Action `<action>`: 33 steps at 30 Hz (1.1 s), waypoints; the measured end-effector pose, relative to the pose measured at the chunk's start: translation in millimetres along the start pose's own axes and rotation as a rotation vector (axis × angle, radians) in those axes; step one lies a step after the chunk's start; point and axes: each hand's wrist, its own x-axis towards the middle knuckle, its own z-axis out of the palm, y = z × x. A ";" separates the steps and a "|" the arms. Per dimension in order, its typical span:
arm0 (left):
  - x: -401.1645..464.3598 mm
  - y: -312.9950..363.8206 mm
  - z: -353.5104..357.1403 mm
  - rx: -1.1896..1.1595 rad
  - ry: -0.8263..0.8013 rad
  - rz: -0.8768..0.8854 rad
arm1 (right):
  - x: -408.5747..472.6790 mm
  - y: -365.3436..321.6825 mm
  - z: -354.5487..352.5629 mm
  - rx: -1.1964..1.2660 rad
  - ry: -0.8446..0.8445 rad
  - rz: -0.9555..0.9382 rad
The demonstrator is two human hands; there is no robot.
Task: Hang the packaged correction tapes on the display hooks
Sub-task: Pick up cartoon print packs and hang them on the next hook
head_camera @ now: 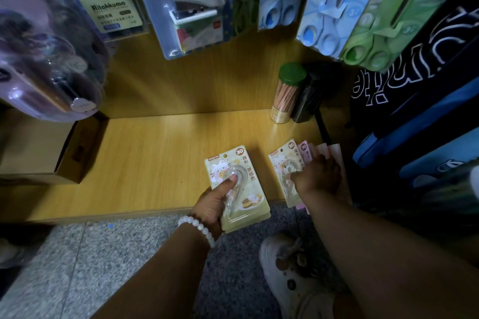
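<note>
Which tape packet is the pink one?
The pink packet peeks out behind the yellow packet under the right hand, on the shelf. The packet gripped by the left hand is yellow too.

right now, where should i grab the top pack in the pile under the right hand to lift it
Pinch the top pack by its flat card edge near the hang hole, coming from the far side. The right hand covers its near half, and the clear blister bulges mid-card.

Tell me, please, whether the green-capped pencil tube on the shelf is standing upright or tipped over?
Upright. The pencil tube stands on its base at the back of the wooden shelf, green cap on top, pencils vertical inside.
</note>
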 end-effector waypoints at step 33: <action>-123.1 65.3 17.2 0.287 0.423 0.356 | -99.8 -82.4 -136.6 1.123 -0.735 -0.065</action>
